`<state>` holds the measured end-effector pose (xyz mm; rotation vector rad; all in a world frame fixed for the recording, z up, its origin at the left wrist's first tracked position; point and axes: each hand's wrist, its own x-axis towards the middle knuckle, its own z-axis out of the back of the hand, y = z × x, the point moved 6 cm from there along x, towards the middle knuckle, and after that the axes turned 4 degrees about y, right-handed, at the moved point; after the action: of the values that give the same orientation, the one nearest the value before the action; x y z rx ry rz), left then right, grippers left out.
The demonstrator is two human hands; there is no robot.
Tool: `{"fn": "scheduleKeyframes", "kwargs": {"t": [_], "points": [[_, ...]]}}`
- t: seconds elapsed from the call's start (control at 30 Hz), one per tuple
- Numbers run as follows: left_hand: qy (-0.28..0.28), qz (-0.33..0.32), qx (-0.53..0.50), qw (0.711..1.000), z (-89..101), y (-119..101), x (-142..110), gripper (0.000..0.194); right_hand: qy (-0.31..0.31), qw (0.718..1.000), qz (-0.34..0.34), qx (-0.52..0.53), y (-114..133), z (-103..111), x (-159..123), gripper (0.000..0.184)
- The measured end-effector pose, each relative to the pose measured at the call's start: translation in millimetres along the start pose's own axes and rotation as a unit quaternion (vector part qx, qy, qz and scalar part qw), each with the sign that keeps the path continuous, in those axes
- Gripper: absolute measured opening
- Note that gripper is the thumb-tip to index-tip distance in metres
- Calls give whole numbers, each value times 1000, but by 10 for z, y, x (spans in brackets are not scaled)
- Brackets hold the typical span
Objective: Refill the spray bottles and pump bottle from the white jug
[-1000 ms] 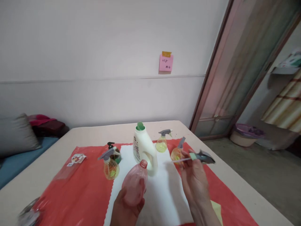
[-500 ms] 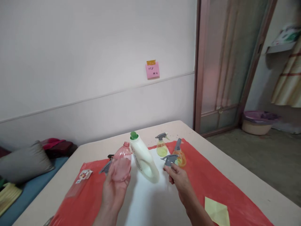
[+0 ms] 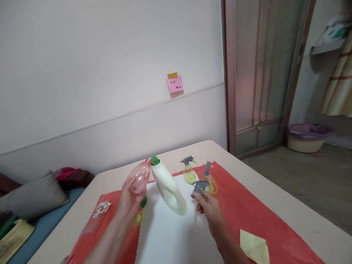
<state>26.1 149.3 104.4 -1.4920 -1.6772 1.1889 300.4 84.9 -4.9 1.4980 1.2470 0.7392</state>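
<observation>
Paper (image 3: 254,245), small and yellow, lies near, on the red sheet (image 3: 280,227). The right hand (image 3: 208,206) pinches a gray spray top (image 3: 200,186), which stays off the pink bottle (image 3: 139,176). The left hand (image 3: 131,197) wraps around that bottle. It stood almost straight up before; now it tips toward the big jug (image 3: 168,189). So its open neck seems close to the jug's mouth, but I can't tell if they touch. Past the right hand stand two more spray bottles (image 3: 189,175) (image 3: 212,185).
</observation>
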Motion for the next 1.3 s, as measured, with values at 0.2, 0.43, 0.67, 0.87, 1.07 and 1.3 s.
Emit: {"fn": "scheduleKeyframes", "kwargs": {"t": [0.2,0.43,0.67,0.87,1.07,1.3], "points": [[-2,-16,34,999,-27,-67,22,40,16,1000,10,-17,-7,-2,19,48],[-19,-52,97,994,-49,-182,51,51,5,1000,9,-2,-18,3,12,47],[-19,-81,158,984,-59,-275,105,58,6,1000,2,4,24,1,-11,48],[-27,-109,206,972,-79,-323,103,69,5,1000,-1,4,46,-9,-15,54],[-35,-133,244,960,-108,-359,91,71,18,1000,-4,-10,35,-9,-2,56],[-34,-149,295,943,-135,-449,73,74,8,1000,6,6,20,-15,25,51]]}}
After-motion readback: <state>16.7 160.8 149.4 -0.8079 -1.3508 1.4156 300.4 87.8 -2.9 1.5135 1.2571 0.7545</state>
